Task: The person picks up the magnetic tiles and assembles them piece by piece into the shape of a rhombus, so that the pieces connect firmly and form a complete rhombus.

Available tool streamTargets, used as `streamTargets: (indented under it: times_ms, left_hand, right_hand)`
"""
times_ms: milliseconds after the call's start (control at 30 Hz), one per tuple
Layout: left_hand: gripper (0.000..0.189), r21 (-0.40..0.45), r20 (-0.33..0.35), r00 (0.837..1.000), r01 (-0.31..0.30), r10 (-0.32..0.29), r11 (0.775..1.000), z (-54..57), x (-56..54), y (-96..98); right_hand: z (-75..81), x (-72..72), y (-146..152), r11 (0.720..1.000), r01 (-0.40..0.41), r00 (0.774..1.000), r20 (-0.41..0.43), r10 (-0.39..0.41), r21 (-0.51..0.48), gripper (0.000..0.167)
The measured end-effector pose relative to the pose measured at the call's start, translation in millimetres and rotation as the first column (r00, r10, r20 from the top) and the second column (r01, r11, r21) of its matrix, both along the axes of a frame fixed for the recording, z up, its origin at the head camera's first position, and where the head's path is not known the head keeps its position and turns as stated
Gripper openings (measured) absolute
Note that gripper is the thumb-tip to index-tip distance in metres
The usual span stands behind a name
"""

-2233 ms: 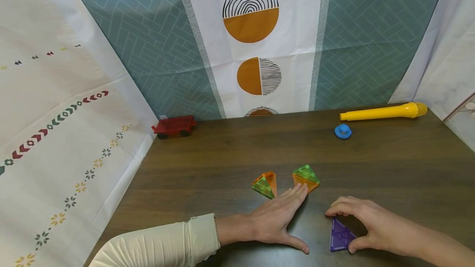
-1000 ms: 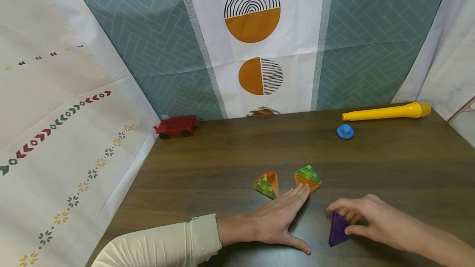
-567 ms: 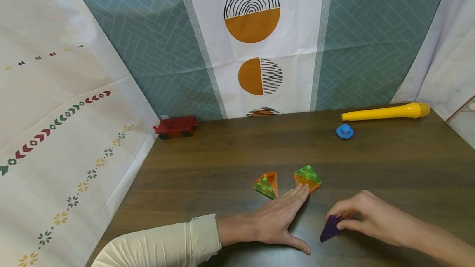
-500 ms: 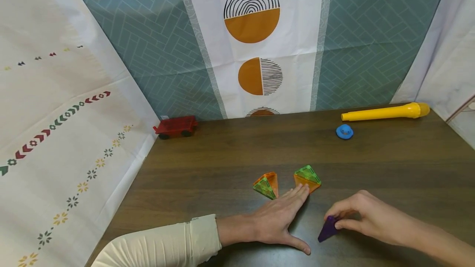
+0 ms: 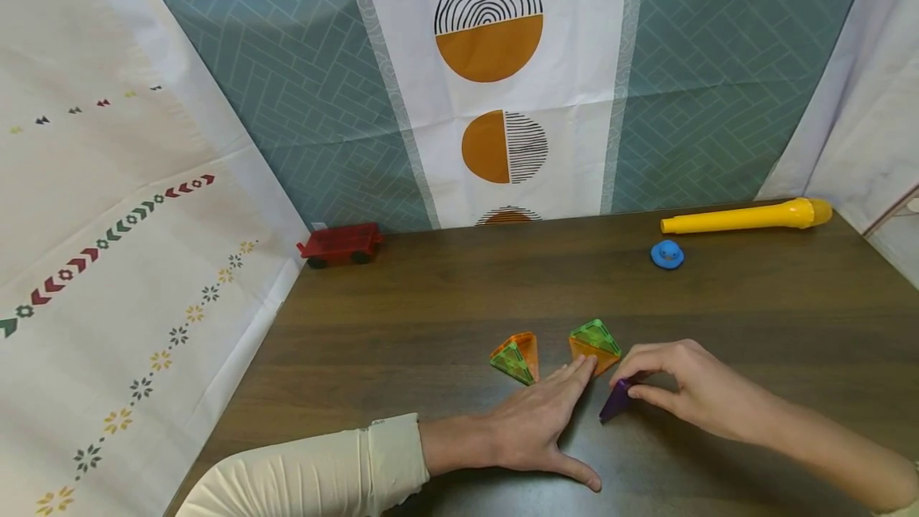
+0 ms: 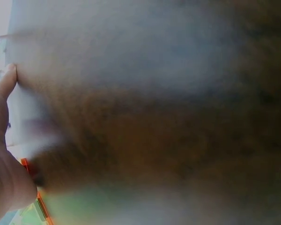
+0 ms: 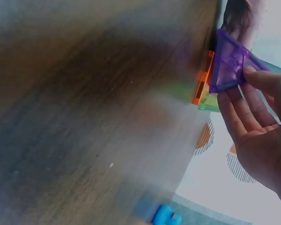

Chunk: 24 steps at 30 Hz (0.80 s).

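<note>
My right hand (image 5: pixel 678 381) pinches a purple translucent triangular magnetic tile (image 7: pixel 230 63) between thumb and fingers, tilted on edge close over the table. Just beyond it lies a joined pair of orange and green triangular tiles (image 5: pixel 594 337). On the orange part of that pair rest the fingertips of my left hand (image 5: pixel 534 425), which lies flat with straight fingers and the thumb spread. A second orange and green tile piece (image 5: pixel 515 359), standing up in a folded shape, sits left of the left hand's fingers. In the right wrist view, the purple tile overlaps the orange edge.
Along the back of the brown table (image 5: pixel 431 286) stand a red toy wagon base (image 5: pixel 341 244) at left and a yellow toy microphone (image 5: pixel 747 218) at right. A small blue rubber duck (image 5: pixel 667 254) sits in front of the microphone. Patterned cloths (image 5: pixel 488 118) hang behind and beside.
My right hand has lifted the purple tile from flat to on edge and carried it forward and left, near the orange and green pair. The left hand stays in place.
</note>
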State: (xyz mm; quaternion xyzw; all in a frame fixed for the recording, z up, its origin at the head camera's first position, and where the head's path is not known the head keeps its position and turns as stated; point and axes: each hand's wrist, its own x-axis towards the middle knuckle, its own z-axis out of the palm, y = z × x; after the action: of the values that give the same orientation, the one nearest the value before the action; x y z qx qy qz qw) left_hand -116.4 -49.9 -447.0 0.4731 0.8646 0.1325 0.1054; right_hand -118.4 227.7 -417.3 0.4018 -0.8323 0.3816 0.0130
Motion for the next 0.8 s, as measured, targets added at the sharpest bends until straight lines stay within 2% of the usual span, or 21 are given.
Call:
streamTargets:
  times_ms: [167, 600, 800]
  left_hand:
    - [0.136, 0.005, 0.019, 1.0, -0.024, 0.024, 1.0, -0.1, 0.7, -0.1]
    - [0.136, -0.003, 0.019, 1.0, -0.023, 0.023, 1.0, -0.5, 0.8, -0.5]
    - [0.137, -0.001, 0.023, 0.999, -0.028, 0.028, 1.0, -0.4, 1.1, -0.6]
  right_hand:
    - [3.0, -6.4, -5, 0.997, 0.072, 0.996, 0.041, -0.074, 0.033, 0.025]
    - [-2.9, -16.6, -9, 0.994, 0.112, 0.994, -0.003, -0.112, 0.009, 0.029]
    - [-3.2, -16.4, -14, 0.983, 0.165, 0.98, -0.099, -0.173, -0.081, 0.05]
